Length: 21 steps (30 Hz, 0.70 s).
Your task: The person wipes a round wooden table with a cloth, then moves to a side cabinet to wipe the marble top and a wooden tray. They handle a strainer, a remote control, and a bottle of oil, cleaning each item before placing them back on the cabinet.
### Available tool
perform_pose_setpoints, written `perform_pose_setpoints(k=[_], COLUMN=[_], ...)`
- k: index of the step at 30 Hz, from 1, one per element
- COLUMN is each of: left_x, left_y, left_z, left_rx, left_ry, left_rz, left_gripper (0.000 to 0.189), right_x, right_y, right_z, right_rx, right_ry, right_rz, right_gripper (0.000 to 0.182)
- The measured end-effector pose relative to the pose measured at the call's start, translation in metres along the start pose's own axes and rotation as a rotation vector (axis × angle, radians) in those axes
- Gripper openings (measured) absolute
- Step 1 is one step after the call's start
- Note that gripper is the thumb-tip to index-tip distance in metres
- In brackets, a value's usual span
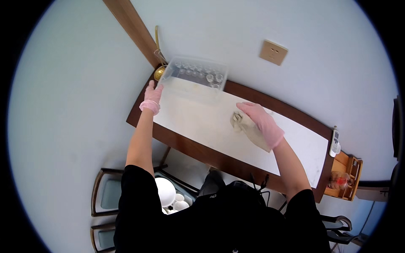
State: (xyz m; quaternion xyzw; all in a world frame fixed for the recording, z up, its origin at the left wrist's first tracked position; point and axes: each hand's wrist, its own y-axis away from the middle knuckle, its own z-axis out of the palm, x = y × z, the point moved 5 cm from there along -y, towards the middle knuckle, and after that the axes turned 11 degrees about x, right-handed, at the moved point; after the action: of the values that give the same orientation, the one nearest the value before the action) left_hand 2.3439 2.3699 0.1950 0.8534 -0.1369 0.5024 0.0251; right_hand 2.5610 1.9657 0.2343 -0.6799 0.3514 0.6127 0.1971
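Observation:
My right hand (261, 120), in a pink glove, grips a crumpled pale cloth (246, 126) on the white marble-look top (196, 117) of a dark wood table. Part of the cloth hangs out toward my wrist. At the table's left end is my left hand (153, 95), also gloved in pink, its thumb apart from the fingers. It sits at the near left corner of a clear plastic bin (223, 77); whether it touches the bin I cannot tell. Several small clear glasses (210, 78) stand inside the bin, toward its far side.
A gold-coloured ladle (159, 73) leans in the back left corner. An air-conditioner remote (334, 142) lies at the right end, beside a wooden tray (343, 194) with a clear jar (340, 181). White dishes (165, 192) rest on a chair below. A wall socket (273, 52) is above.

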Motion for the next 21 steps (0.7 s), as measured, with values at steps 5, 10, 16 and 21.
perform_pose_setpoints(k=[5, 10, 16, 21], left_x=[-0.005, -0.022, -0.026, 0.041], left_y=[-0.040, -0.048, -0.066, -0.027], left_z=[0.044, 0.042, 0.041, 0.044], left_rx=[-0.100, -0.313, -0.385, -0.457], left_ry=[-0.029, 0.089, 0.180, 0.205], left_rz=[-0.118, -0.285, -0.228, -0.127], left_gripper=[0.054, 0.040, 0.032, 0.034], right_x=[0.088, 0.050, 0.025, 0.025], right_y=[-0.113, -0.099, -0.092, -0.062], right_z=[0.046, 0.085, 0.084, 0.041], right_rx=[0.174, 0.090, 0.175, 0.373], right_ry=[0.018, -0.031, 0.297, 0.190], right_rz=[0.320, 0.420, 0.413, 0.378], right_gripper=[0.041, 0.079, 0.065, 0.049])
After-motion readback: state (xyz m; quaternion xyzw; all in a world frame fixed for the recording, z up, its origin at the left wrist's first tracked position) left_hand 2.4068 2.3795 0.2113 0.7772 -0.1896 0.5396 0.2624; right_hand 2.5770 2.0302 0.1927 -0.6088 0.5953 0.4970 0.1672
